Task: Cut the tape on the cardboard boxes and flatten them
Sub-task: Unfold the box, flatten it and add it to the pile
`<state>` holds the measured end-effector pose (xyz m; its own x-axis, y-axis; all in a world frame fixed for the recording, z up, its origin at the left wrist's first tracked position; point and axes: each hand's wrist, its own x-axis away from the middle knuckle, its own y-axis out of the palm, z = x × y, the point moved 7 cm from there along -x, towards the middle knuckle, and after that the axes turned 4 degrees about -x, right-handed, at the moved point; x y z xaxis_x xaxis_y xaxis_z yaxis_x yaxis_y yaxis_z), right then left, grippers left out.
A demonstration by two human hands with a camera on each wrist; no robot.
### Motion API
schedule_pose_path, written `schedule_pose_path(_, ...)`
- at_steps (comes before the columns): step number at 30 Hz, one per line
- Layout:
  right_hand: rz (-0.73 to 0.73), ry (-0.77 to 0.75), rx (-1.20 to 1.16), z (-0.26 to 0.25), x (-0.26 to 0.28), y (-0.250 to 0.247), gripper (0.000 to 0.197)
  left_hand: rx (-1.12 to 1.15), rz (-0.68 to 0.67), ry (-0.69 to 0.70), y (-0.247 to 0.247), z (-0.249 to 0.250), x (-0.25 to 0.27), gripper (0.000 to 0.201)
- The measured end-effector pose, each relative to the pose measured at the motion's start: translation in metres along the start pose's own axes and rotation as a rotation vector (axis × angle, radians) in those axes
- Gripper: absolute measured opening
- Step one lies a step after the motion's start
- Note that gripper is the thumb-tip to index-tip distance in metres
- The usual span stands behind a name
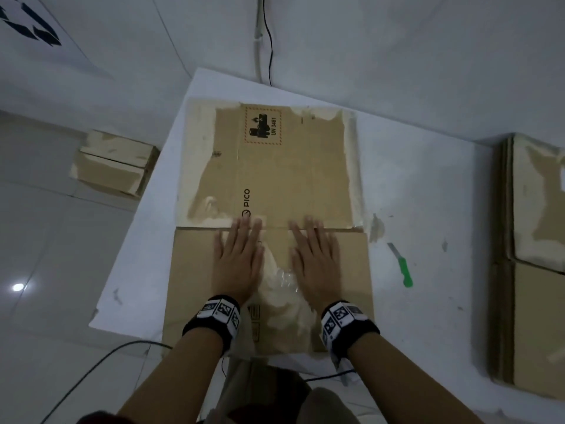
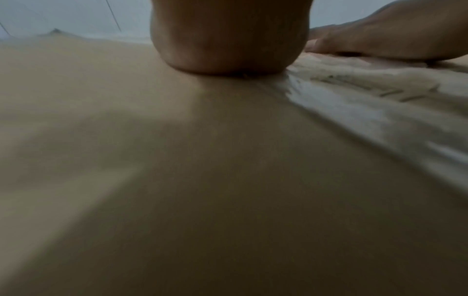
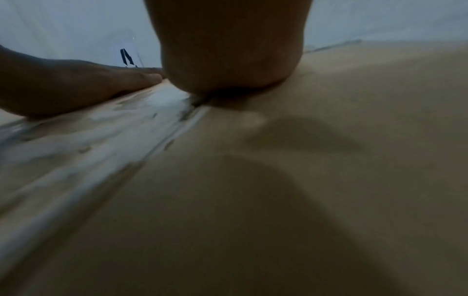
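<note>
Right, pressing step: both palms flat on the box (image 1: pixel 269 228), which lies collapsed across the white table (image 1: pixel 428 209) in front of me. My left hand (image 1: pixel 238 261) and right hand (image 1: pixel 315 258) sit side by side, a bit apart, fingers straight, gripping nothing, fingertips reaching the fold line between near and far panels. Wrist views show each palm heel down on cardboard, w/ the strip of tape (image 1: pixel 281 286) running between them.

To do it well, I'd judge: keep weight through the heels, spread outward from the middle so trapped air and any bulge go to the edges, then run along the fold so it stays creased. Avoid leaning on the crumpled tape; it's slick and a palm could slip.

Box looks worn: brown, far panel printed w/ a battery warning mark and "PICO", pale torn patches round its edges where the top layer seems peeled. Near panel plainer, wrinkled clear tape down its centre.

Green-handled knife (image 1: pixel 402 267) lies on the table to my right, well clear of my hands. Flattened stack (image 1: pixel 532 255) further right; another box (image 1: pixel 113 163) on the floor, left.
</note>
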<state>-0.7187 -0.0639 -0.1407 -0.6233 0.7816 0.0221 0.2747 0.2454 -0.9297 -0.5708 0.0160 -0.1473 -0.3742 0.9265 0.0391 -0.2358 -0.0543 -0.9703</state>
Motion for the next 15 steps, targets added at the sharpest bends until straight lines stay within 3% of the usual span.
schedule_pose_path(10,-0.090,0.017,0.044,0.005,-0.002,0.002,0.058,0.009,-0.076,0.006,0.002,-0.002,0.000,0.058)
schedule_pose_path(15,-0.136,0.023,-0.049,-0.012,0.051,0.003,0.059,0.044,-0.073,0.024,0.004,0.016,0.063,0.060)
